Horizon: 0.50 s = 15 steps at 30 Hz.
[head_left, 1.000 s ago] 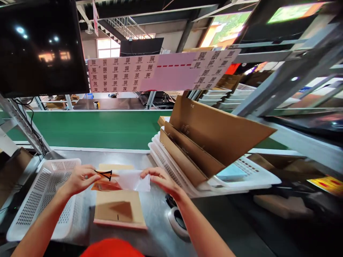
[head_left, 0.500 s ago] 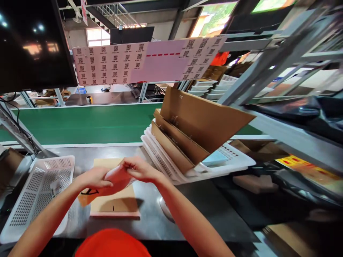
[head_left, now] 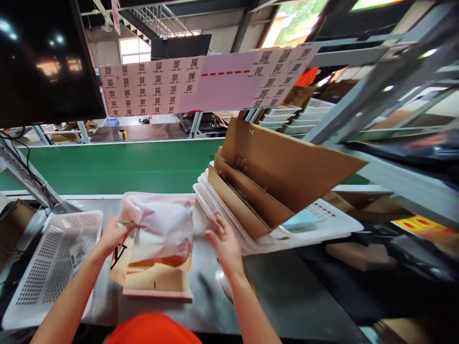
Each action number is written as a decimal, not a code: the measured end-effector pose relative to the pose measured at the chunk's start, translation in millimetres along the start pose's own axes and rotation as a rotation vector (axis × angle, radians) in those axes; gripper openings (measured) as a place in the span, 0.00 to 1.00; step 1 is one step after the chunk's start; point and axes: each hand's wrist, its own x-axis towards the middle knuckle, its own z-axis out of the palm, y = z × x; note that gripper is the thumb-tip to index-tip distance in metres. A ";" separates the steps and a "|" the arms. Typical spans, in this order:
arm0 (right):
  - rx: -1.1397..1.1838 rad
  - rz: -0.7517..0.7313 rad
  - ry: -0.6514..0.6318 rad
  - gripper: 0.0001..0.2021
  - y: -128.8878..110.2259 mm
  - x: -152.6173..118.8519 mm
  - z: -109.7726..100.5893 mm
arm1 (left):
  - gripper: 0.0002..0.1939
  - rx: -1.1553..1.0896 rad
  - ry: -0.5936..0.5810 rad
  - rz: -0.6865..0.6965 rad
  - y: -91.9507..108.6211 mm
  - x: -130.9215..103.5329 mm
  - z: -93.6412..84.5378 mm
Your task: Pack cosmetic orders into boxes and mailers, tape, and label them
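Note:
My left hand pinches the left side of a pale pink, translucent plastic bag, which hangs spread out over a flat cardboard piece. Orange shows along the bag's lower edge. Below it lies the tan cardboard, with a short black mark and a pinkish front edge. An orange piece with black print sticks out under my left hand. To the right of the bag, my right hand is held open with its fingers apart, near the white basket stack; it holds nothing.
A white perforated basket with a small clear packet stands on the left. Stacked white baskets hold upright brown cardboard on the right. Beyond the metal table runs a green conveyor. A QR-code board and a dark screen hang above.
The pink bag was bunched between both hands and is now spread out flat. My right hand has let go of it and moved right; the left still grips its side.

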 end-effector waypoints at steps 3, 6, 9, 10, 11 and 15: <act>0.123 0.254 0.113 0.45 52.4 -40.0 0.8 | 0.26 -0.309 0.178 -0.081 -22.6 3.9 4.6; 0.267 0.416 -0.125 0.38 87.5 -95.3 28.8 | 0.21 -0.513 0.405 -0.049 -46.9 7.5 23.2; 0.329 0.515 -0.468 0.40 95.2 -134.4 71.2 | 0.14 -0.582 0.589 -0.066 -72.6 5.5 49.0; 0.335 0.509 -0.526 0.42 93.3 -140.8 84.5 | 0.12 -0.590 0.614 -0.090 -82.3 2.4 57.8; 0.347 0.490 -0.548 0.43 90.6 -144.1 96.0 | 0.11 -0.600 0.618 -0.126 -93.1 -2.0 66.0; 0.418 0.595 -0.372 0.31 92.3 -143.8 115.4 | 0.06 -0.665 0.526 -0.331 -146.1 -28.5 86.2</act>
